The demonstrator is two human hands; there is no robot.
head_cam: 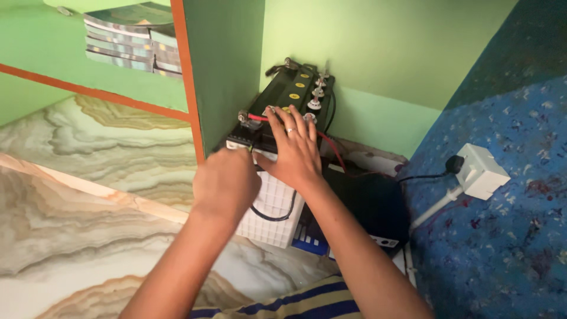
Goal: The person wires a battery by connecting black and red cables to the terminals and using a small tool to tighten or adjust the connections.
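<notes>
**Pressing a flat hand on the battery top**

Looking down through the head camera, I start at the fingers of my right hand (293,147): they are spread and laid flat across the black top of the battery (282,97), palm down, with a ring on one finger. The fingertips reach up near the row of yellow caps and lie just beside the red cable (257,117), which runs from the terminal clamp (243,116) at the near left corner and passes under my hand.

My left hand (226,182) is closed into a loose fist at the battery's front left corner, touching its white ribbed casing (273,208). Its fingers are curled away from the camera, so I cannot tell whether they pinch anything.

The battery sits on the floor in a corner, pushed up against the dark green partition (227,65) on its left and the pale green wall (378,53) behind. A black cable (277,216) loops across the front of the white casing. Just to the right of the battery stands a black box (372,204) with a blue front panel, partly hidden by my right forearm.

Further right, on the blue speckled wall (508,236), a white socket box (481,171) carries a black plug (453,163), its lead running back towards the black box. To the upper left, a stack of books (133,41) rests on a green shelf edged in orange. The floor (77,224) has wavy marble-like banding.
</notes>
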